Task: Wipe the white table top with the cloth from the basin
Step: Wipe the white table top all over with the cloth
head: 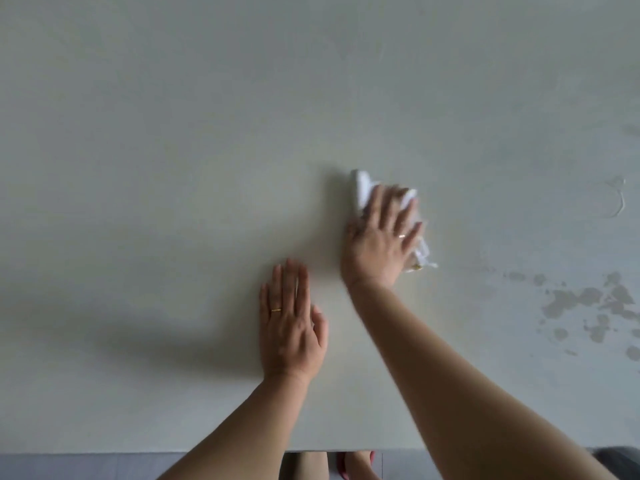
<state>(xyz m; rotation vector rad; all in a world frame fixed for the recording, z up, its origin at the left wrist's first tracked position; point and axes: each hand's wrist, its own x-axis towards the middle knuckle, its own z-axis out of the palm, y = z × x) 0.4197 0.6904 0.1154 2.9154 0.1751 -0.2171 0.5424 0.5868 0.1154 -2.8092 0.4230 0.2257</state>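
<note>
The cloth (363,190) is white and bunched into a loose wad, lying on the white table top (173,150) a little right of the middle of the view. One rolled fold sticks out past the fingertips on the far side, and a thinner, crumpled tail trails out by the heel of the palm on the right, where a small yellowish speck shows among the folds. Its edges are blurred, so finer detail of the weave cannot be made out.

The right hand (379,240) lies flat on top of the cloth, fingers spread and stretched forward, palm pressing it onto the surface rather than gripping it in a fist; a ring sits on one finger. The left hand (291,327) rests palm down on the bare table nearer the front edge, fingers straight and close together, holding nothing, with a gold ring (276,310) on one finger.

To the right of the cloth the surface carries wet patches (585,303), greyish blotches and a thin curved streak further back. Below the table's near edge a strip of grey floor (104,465) shows, along with a foot in a red sandal (343,465)
</note>
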